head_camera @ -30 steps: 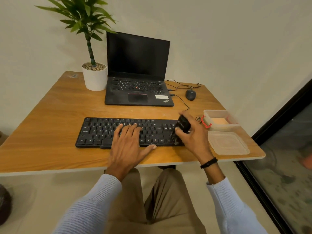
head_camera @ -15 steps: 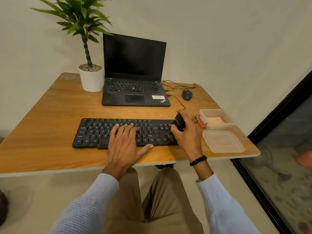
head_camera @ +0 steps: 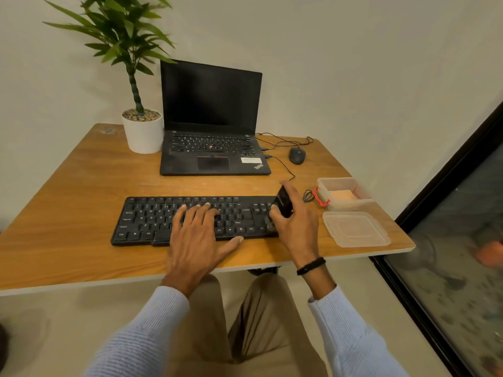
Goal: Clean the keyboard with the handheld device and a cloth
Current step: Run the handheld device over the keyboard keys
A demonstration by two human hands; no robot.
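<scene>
Keyboard (head_camera: 190, 221) lies near-centre on bench (head_camera: 68, 213). Right hand (head_camera: 295, 227) grip closed on handheld device (head_camera: 283, 205) at kbd's right end; left hand (head_camera: 198, 235) flat, open, pinning keys. Keep nozzle low, work slow rows leftward w/ steady pressure.

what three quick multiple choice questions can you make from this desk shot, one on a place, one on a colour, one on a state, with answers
1. Where does the potted plant stand?
A. left of the laptop
B. on the external keyboard
C. beside the mouse

2. What colour are the clips on the plastic container?
A. blue
B. red
C. green

3. What state is the container's lid in?
A. snapped onto the container
B. held in the left hand
C. off, lying flat on the table

Answers:
1. A, its white pot sits by the laptop's left edge.
2. B, a red clip shows at each end.
3. C, it lies nearer the front edge while the right hand grips the handheld device.
</scene>
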